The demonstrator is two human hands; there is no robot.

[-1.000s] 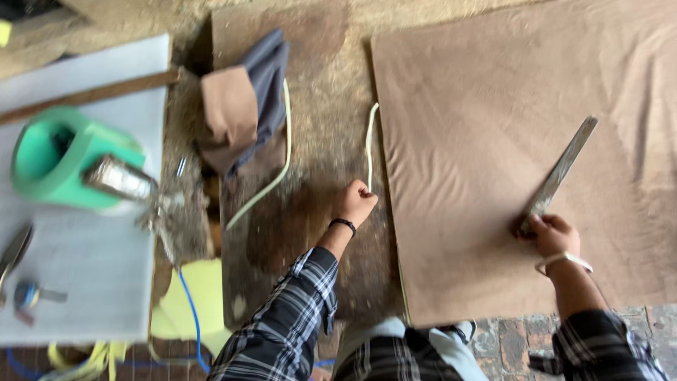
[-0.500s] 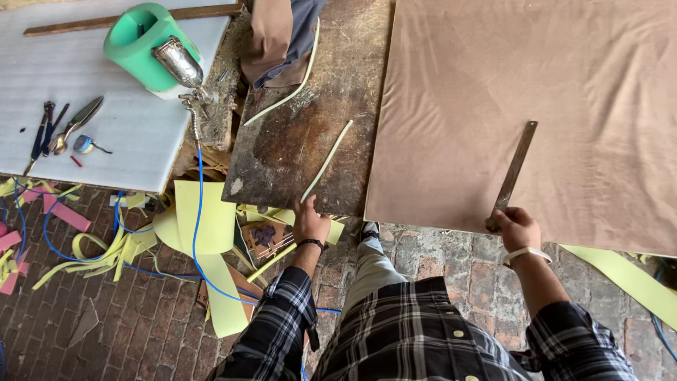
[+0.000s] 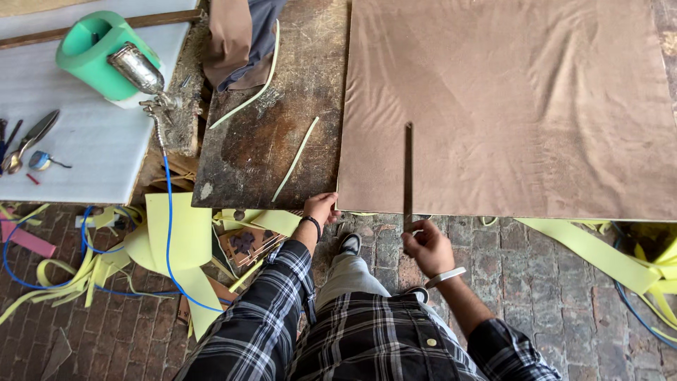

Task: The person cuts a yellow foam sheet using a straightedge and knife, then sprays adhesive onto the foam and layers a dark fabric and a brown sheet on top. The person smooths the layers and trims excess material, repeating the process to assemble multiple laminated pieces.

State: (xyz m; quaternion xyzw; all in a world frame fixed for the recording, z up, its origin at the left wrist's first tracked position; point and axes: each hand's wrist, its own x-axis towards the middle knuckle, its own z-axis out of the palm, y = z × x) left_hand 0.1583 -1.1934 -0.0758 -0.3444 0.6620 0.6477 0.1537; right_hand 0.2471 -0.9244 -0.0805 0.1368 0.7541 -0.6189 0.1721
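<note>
Metal ruler point(image 3: 407, 169) laid upright across near edge of brown sheet point(image 3: 508, 106), near end pinched in closed right hand point(image 3: 425, 243). Left hand point(image 3: 322, 207) rested at sheet's near left corner, fingers curled on edge; grasp cannot be told. Green cup-shaped holder point(image 3: 88, 49) seen with spray gun point(image 3: 141, 74) lying across it.

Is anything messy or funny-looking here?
Yes. Yellow foam strips lie scattered over the brick floor, tangled with a blue hose. The brown sheet is wrinkled.
</note>
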